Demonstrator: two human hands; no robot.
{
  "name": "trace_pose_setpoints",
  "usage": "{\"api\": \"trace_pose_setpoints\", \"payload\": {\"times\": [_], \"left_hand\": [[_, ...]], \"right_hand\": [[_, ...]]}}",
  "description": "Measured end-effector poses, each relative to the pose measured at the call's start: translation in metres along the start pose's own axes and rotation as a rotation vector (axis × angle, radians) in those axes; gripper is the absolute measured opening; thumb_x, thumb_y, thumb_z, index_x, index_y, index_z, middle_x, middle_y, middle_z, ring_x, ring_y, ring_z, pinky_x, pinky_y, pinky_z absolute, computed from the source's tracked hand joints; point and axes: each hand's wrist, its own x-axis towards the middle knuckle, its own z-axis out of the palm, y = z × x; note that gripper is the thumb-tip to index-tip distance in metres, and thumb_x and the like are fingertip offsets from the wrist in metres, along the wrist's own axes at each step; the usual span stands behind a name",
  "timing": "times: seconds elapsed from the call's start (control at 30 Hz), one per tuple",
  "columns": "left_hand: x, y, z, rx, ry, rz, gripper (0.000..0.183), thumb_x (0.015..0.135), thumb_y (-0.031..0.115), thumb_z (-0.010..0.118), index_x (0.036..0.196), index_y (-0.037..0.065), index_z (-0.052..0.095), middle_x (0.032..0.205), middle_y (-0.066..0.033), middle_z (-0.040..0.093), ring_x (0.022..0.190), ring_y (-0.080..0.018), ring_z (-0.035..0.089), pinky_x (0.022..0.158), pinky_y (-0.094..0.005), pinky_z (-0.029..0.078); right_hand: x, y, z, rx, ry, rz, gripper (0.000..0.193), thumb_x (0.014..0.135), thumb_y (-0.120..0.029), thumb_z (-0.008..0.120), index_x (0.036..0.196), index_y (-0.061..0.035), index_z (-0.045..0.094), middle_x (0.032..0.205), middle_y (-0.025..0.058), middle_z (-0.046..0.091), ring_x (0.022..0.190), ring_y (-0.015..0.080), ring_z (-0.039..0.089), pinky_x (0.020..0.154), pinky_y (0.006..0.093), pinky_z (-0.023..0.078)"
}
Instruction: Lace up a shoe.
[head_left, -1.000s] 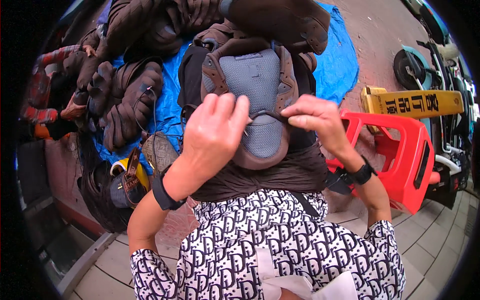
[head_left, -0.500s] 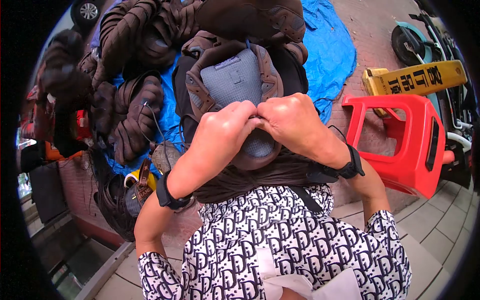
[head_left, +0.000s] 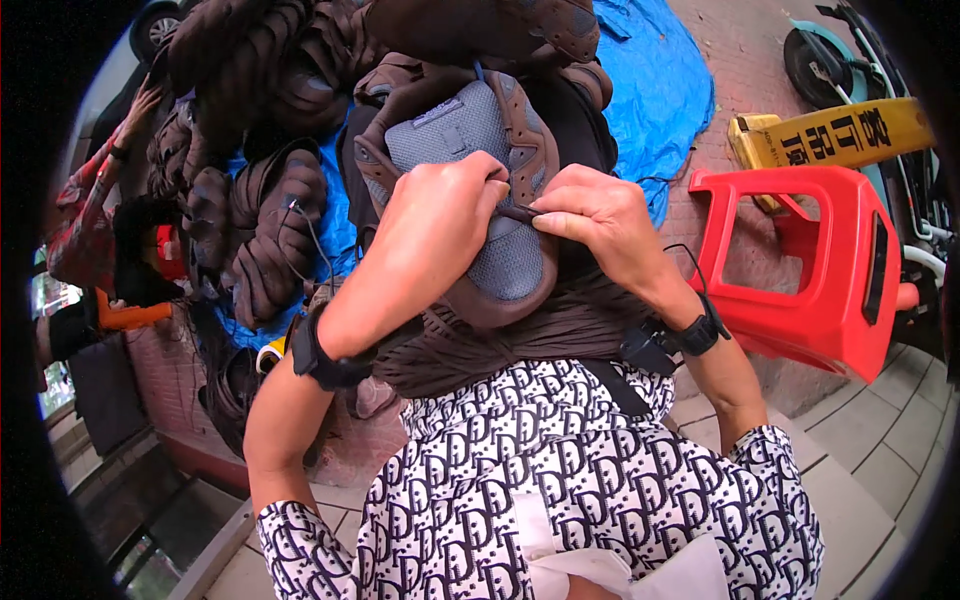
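A shoe upper (head_left: 508, 268) with grey mesh and brown trim rests in front of me, its toe toward my body. Over its throat, my left hand (head_left: 432, 228) is closed, fingers bent and partly turned from view. Close on its right, the thumb and fingers of my right hand (head_left: 600, 210) pinch a short stretch of dark brown shoelace (head_left: 516, 213). This lace runs toward the fingertips of my left hand, which seem to grip it too. Across my lap lies a thick bundle of brown shoelaces (head_left: 490, 352).
Stacked brown shoe uppers (head_left: 275, 225) lie at left on a blue tarp (head_left: 655, 90). Another upper (head_left: 480, 30) sits just beyond mine. At right are a red plastic stool (head_left: 850, 270), a yellow board (head_left: 840, 135) and a parked scooter (head_left: 820, 70). Another person's plaid sleeve (head_left: 85, 215) shows far left.
My hands, together before, have moved slightly apart, with the lace now showing between them. The shoe upper has shifted a little left and tilted. Another person's arm has reached up at the far left.
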Motion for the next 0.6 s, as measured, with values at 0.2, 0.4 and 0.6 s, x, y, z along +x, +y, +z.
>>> {"api": "trace_pose_setpoints", "payload": {"times": [0.2,0.4,0.6], "left_hand": [[0.019,0.002,0.0,0.116,-0.303,-0.104,0.017,0.081,0.014,0.055,0.086,-0.001,0.06,0.053,-0.0105,0.054,0.044,-0.0172,0.052,0.044,-0.0307,0.042],[0.017,0.0,-0.001,-0.15,-0.324,-0.338,0.015,0.082,0.015,0.055,0.089,0.003,0.062,0.05,-0.0007,0.049,0.04,-0.0052,0.043,0.035,-0.0217,0.031],[0.016,-0.001,-0.002,-0.193,-0.306,-0.396,0.015,0.083,0.014,0.055,0.091,0.004,0.063,0.052,0.0016,0.05,0.038,-0.0027,0.04,0.034,-0.019,0.028]], "right_hand": [[-0.016,0.004,0.014,0.28,0.003,0.327,0.016,0.07,-0.014,0.064,0.073,0.002,0.063,0.068,0.012,0.061,0.062,0.0191,0.061,0.057,0.0263,0.046],[-0.014,0.012,0.02,0.126,0.081,0.176,0.017,0.07,-0.017,0.063,0.07,0.0001,0.063,0.066,0.0133,0.06,0.059,0.0238,0.06,0.053,0.0298,0.046],[-0.01,0.017,0.02,0.089,0.12,0.148,0.017,0.069,-0.018,0.063,0.07,-0.0012,0.063,0.065,0.0141,0.059,0.059,0.0262,0.059,0.053,0.0319,0.046]]}}
